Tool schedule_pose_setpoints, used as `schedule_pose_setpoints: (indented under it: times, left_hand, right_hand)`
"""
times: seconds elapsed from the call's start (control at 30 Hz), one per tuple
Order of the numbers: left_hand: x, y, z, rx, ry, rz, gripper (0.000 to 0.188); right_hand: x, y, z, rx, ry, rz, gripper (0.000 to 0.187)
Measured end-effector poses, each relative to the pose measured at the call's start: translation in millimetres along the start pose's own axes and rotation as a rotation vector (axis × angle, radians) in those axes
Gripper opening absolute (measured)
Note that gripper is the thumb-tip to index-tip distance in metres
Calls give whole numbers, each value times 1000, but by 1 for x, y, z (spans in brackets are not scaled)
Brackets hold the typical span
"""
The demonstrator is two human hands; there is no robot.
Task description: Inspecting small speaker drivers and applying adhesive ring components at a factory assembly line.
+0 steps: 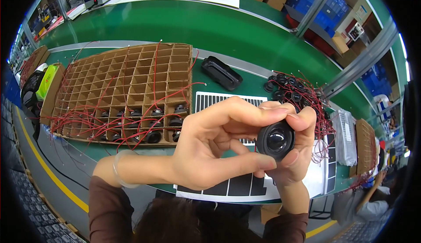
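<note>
A small round black speaker (pixel 276 141) with a glossy domed centre is held up between both hands, its front turned toward me. My left hand (pixel 219 144) pinches its rim with thumb and fingers from the left. From the right, my right hand (pixel 300 148) grips the same rim, its fingers partly hidden behind the speaker. Below the hands lies a white sheet with black printed blocks (pixel 245 184). To the right sits a heap of similar speakers (pixel 296 89) with tangled red wires. A divided cardboard box (pixel 131 74) on the left has speakers in its nearer compartments.
A black oblong plastic housing (pixel 222 73) lies behind my hands. Beyond runs a green conveyor belt (pixel 175 24) with a metal edge. Clear plastic trays (pixel 345 138) and another cardboard divider (pixel 366 148) stand at the right. A metal post (pixel 364 56) rises there. Another person (pixel 364 199) is at far right.
</note>
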State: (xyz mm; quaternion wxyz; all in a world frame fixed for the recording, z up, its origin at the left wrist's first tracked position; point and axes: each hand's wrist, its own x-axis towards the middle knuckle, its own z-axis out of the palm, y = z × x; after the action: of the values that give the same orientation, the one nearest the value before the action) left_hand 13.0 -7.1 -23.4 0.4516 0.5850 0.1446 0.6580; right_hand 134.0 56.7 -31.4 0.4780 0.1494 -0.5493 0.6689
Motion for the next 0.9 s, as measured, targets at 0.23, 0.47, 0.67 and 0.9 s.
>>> schedule_pose_setpoints:
  times: [0.23,0.47,0.67,0.9]
  left_hand:
    - [-1,4,4,-366,140,-180,33]
    - [-4,-2,-7,-544,133,-279,18]
    - [7,17,2,-485,348,-430,34]
    - [2,10,3,-485,273,-265,17]
  right_hand:
    - [0,-4,-7,-119,9,17,27]
    - [4,-8,-13,-350,-50,-1,29]
    - [9,-13,8,-823,51,-70,60]
    - [6,-16,2,-1028,-79,-109,57]
